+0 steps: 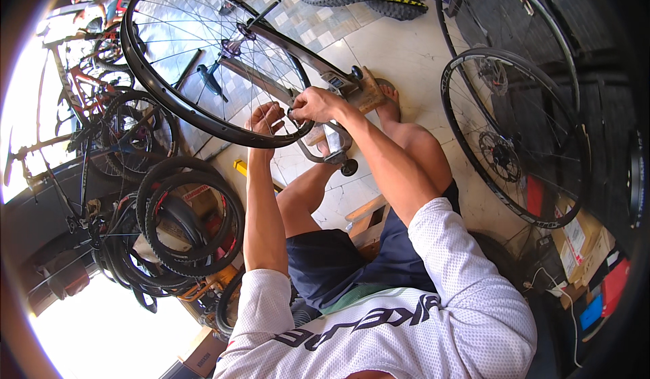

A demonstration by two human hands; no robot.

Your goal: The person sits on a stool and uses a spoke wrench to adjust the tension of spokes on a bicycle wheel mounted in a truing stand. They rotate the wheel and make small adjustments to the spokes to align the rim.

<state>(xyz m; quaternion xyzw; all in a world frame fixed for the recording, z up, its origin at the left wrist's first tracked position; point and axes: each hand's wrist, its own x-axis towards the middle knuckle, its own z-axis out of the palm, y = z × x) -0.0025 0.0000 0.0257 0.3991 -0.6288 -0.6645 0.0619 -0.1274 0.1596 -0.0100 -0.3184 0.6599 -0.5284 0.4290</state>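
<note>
A black-rimmed bicycle wheel (215,130) with thin spokes stands in a wheel truing stand (291,51) in front of my knees. My left hand (265,123) is at the near part of the rim, its fingers bent together by the spokes. Just to its right, my right hand (315,105) has its fingers closed near the rim and the stand's arm. Whatever either hand holds is too small or too covered to make out. The curved caliper arm of the stand (347,142), with a black knob (349,168), sits below my right hand.
Two more wheels with disc rotors (501,152) lean on the dark panels at the right. Several tyres (193,216) hang at the left, near bicycles (88,95). Another tyre (386,3) lies on the tiled floor. A cardboard box (579,240) is at the lower right.
</note>
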